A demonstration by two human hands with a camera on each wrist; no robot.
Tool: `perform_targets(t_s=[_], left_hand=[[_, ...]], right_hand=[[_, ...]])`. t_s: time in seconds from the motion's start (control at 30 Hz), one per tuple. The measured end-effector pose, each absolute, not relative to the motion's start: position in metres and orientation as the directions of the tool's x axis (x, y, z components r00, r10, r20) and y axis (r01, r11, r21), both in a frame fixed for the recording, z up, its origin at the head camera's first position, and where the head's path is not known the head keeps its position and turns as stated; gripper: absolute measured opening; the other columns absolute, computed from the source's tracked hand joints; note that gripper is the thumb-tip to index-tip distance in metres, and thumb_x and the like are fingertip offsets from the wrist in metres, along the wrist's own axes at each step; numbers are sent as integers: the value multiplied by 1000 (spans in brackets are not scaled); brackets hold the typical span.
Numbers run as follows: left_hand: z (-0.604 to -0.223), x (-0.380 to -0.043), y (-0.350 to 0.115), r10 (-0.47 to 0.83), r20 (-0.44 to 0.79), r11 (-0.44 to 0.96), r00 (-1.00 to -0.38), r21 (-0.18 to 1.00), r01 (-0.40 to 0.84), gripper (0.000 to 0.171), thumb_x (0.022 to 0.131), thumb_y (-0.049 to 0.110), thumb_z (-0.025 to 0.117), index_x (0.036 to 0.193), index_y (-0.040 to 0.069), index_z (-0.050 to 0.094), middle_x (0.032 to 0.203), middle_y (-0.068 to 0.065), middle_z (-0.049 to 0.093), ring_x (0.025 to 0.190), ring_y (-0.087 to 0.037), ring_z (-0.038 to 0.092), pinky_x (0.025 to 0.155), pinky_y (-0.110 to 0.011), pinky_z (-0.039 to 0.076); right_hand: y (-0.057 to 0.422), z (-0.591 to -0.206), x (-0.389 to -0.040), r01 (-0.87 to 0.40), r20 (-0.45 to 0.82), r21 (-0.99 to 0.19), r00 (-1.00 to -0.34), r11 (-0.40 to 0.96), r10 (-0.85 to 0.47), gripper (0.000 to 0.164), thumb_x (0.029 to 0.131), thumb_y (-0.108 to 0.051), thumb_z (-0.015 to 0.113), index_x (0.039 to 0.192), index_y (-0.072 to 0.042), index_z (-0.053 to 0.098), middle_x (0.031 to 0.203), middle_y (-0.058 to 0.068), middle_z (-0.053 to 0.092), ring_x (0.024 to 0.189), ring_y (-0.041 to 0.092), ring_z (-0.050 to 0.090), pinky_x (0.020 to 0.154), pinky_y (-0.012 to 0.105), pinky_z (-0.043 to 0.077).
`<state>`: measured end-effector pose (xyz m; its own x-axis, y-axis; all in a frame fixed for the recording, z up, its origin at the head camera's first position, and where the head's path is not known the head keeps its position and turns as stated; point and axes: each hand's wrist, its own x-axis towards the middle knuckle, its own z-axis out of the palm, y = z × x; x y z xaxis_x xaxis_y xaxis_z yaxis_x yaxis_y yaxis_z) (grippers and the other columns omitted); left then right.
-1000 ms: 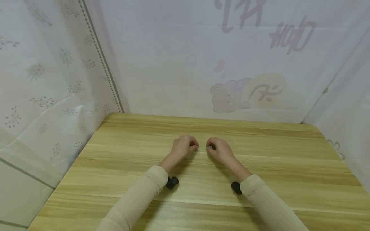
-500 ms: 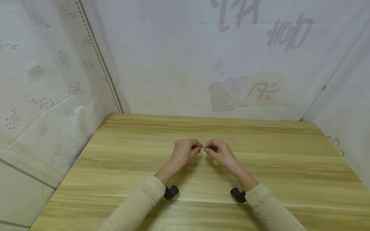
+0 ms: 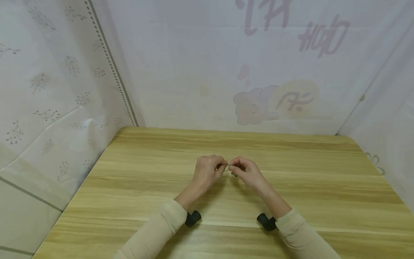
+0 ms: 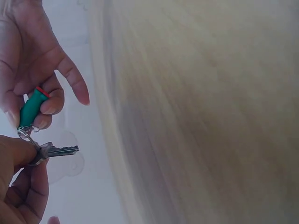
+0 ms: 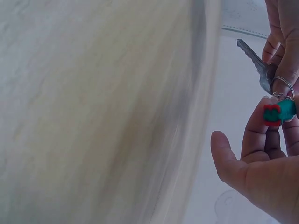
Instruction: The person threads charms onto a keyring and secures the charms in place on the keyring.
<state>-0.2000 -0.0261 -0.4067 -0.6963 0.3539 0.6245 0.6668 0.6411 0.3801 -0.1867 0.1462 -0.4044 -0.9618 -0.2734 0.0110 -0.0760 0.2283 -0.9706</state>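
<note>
Both hands meet above the middle of the wooden table. My left hand [image 3: 206,172] pinches a silver key [image 4: 60,151] by its head, the toothed blade pointing away from the fingers. With thumb and fingers my right hand [image 3: 250,175] grips a small green keychain charm [image 4: 32,109] with a red end. A thin metal split ring [image 5: 285,83] and a short chain lie between the charm and the key head. Fingers partly hide the ring, and I cannot tell whether the key is threaded on it.
The wooden table [image 3: 155,144] spreads out beneath both arms. Patterned white cloth [image 3: 181,72] hangs behind it and along both sides. Black wrist devices [image 3: 194,218] sit under the sleeve cuffs.
A second ago the hands were a little apart. They have since come together, bringing the key and the charm's ring close to each other. Over the last half second they barely moved.
</note>
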Motion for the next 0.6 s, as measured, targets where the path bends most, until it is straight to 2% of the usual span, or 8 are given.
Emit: perform_targets(t_s=[0.13, 0.3, 0.6], left_hand=[[-408, -199, -25, 342, 639, 656, -689, 363, 662, 10, 78, 1, 73, 72, 9, 72, 66, 1, 69, 53, -7, 61, 59, -20, 49], [-407, -197, -25, 322, 630, 684, -707, 362, 634, 10, 78, 4, 73, 73, 12, 72, 68, 3, 69, 56, -8, 61, 77, -40, 51], [-404, -196, -23, 333, 648, 740, -685, 271, 616, 9, 78, 6, 73, 75, 13, 70, 68, 4, 66, 60, -8, 59, 86, -47, 49]], right_hand=[[146, -405, -188, -61, -2, -974, -961, 219, -275, 18, 93, -9, 58, 103, 6, 58, 87, 1, 57, 78, 14, 54, 71, 28, 46], [144, -404, -188, -34, -27, -976, -962, 217, -272, 17, 92, -9, 58, 102, 6, 58, 88, 1, 57, 79, 14, 53, 71, 28, 45], [143, -404, -189, -6, -50, -976, -967, 220, -250, 16, 91, -8, 58, 101, 5, 59, 84, 0, 56, 78, 15, 53, 72, 29, 45]])
